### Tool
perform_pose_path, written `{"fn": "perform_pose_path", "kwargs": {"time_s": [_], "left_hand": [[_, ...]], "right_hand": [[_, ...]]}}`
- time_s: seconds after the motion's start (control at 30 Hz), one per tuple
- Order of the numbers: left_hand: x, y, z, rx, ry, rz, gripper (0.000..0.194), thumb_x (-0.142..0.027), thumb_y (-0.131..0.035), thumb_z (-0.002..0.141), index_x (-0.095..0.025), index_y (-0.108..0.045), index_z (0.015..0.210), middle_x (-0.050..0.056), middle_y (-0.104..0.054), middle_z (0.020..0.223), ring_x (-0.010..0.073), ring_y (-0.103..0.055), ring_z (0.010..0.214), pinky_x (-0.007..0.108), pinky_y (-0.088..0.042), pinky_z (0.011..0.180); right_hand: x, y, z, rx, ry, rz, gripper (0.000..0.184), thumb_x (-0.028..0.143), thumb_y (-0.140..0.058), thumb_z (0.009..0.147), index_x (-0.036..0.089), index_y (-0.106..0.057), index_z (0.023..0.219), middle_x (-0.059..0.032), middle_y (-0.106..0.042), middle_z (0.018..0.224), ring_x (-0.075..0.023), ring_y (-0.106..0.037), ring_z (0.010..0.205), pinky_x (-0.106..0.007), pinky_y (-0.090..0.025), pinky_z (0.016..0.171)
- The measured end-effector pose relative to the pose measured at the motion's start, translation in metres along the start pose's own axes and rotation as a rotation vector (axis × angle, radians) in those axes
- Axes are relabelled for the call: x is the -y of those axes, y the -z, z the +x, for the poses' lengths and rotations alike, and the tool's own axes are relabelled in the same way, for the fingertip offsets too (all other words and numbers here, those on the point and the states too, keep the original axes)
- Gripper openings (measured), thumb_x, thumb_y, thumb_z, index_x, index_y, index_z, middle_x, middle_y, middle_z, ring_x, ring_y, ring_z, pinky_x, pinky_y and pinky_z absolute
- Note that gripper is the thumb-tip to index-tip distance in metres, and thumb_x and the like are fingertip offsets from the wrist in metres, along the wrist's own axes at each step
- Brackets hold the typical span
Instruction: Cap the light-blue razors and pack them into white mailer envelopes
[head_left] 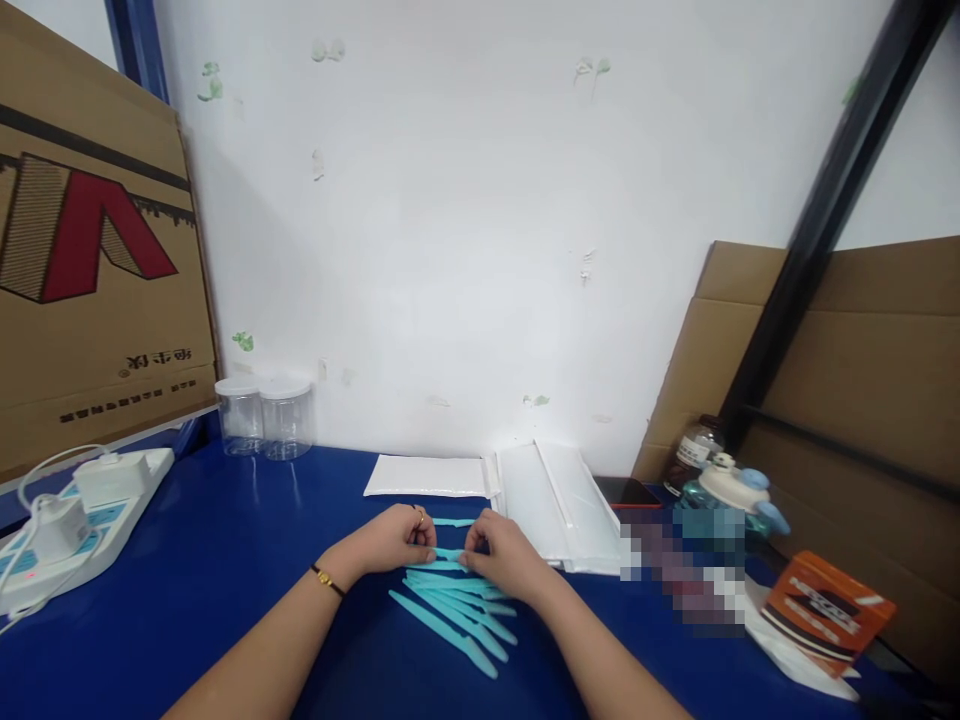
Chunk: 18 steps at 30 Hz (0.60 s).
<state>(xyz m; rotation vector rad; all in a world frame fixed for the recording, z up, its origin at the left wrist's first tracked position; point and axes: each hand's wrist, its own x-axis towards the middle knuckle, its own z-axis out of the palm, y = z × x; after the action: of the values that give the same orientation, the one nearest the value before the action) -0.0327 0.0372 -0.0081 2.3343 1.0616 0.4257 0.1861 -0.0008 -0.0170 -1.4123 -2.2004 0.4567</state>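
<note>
My left hand (394, 540), with a ring and a gold-faced bracelet on the wrist, is closed with its fingertips on one end of a teal eyebrow razor (448, 553). My right hand (504, 557) pinches the other end, so the razor spans crosswise between both hands. Just behind it, another teal razor (452, 522) lies partly hidden by my fingers. Nearer to me, several more teal razors (457, 635) are fanned out on the blue table (330, 660), overlapping one another. My fingers cover the ends of the held razor.
White padded envelopes (431, 475) and a stack of white packets (529, 505) lie behind my hands. Two clear jars (287, 425) stand back left, near a power strip (112, 545). On the right are a teal bottle (731, 500), a brown bottle (694, 455) and an orange pouch (829, 615).
</note>
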Motion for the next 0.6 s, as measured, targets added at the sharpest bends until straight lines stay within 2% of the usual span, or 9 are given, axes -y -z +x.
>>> {"fn": "perform_pose_path", "kwargs": {"time_s": [0.1, 0.27, 0.33, 0.43, 0.5, 0.6], "left_hand": [[0.001, 0.0, 0.003, -0.015, 0.044, -0.012, 0.021, -0.035, -0.058, 0.072, -0.017, -0.066, 0.077, -0.001, -0.059, 0.069, 0.0119, -0.049, 0.062, 0.021, -0.036, 0.055], [0.011, -0.002, 0.013, -0.164, 0.094, 0.13, 0.016, -0.031, -0.056, 0.075, -0.02, -0.067, 0.077, 0.001, -0.064, 0.079, 0.0156, -0.055, 0.074, 0.023, -0.038, 0.066], [0.01, -0.003, 0.015, -0.222, 0.094, 0.204, 0.015, -0.031, -0.058, 0.074, -0.022, -0.067, 0.083, 0.001, -0.064, 0.083, 0.0175, -0.056, 0.081, 0.025, -0.038, 0.072], [0.004, -0.005, 0.014, -0.305, 0.054, 0.235, 0.024, -0.034, -0.063, 0.072, -0.023, -0.064, 0.093, 0.002, -0.062, 0.091, 0.0194, -0.055, 0.089, 0.027, -0.039, 0.077], [-0.002, -0.005, 0.01, -0.281, 0.021, 0.18, 0.027, -0.039, -0.063, 0.071, -0.022, -0.063, 0.092, 0.002, -0.061, 0.091, 0.0183, -0.055, 0.086, 0.026, -0.04, 0.074], [-0.007, -0.004, 0.003, -0.121, -0.026, 0.102, 0.029, -0.043, -0.065, 0.069, -0.021, -0.065, 0.088, 0.0, -0.061, 0.085, 0.0153, -0.055, 0.076, 0.022, -0.04, 0.066]], "right_hand": [[-0.005, 0.005, 0.002, -0.066, -0.029, 0.022, 0.009, 0.027, -0.069, 0.071, 0.02, -0.063, 0.071, 0.0018, -0.058, 0.08, -0.0117, -0.053, 0.071, -0.023, -0.035, 0.067], [-0.014, 0.02, 0.003, -0.153, -0.094, -0.086, 0.009, 0.025, -0.068, 0.072, 0.02, -0.063, 0.067, 0.0009, -0.059, 0.08, -0.0152, -0.055, 0.079, -0.028, -0.032, 0.076], [-0.015, 0.023, 0.002, -0.178, -0.107, -0.149, 0.007, 0.025, -0.067, 0.073, 0.02, -0.063, 0.069, -0.0007, -0.059, 0.083, -0.0174, -0.054, 0.084, -0.03, -0.03, 0.077], [-0.011, 0.023, -0.002, -0.18, -0.049, -0.154, 0.006, 0.027, -0.066, 0.074, 0.022, -0.063, 0.075, -0.0007, -0.059, 0.088, -0.018, -0.053, 0.09, -0.031, -0.028, 0.079], [-0.009, 0.021, -0.006, -0.105, -0.004, -0.109, 0.01, 0.03, -0.069, 0.071, 0.023, -0.064, 0.075, 0.0007, -0.058, 0.089, -0.0177, -0.052, 0.092, -0.031, -0.027, 0.081], [-0.009, 0.016, -0.009, 0.015, 0.009, -0.066, 0.015, 0.03, -0.075, 0.064, 0.023, -0.064, 0.072, 0.0016, -0.058, 0.089, -0.018, -0.052, 0.093, -0.031, -0.026, 0.082]]}}
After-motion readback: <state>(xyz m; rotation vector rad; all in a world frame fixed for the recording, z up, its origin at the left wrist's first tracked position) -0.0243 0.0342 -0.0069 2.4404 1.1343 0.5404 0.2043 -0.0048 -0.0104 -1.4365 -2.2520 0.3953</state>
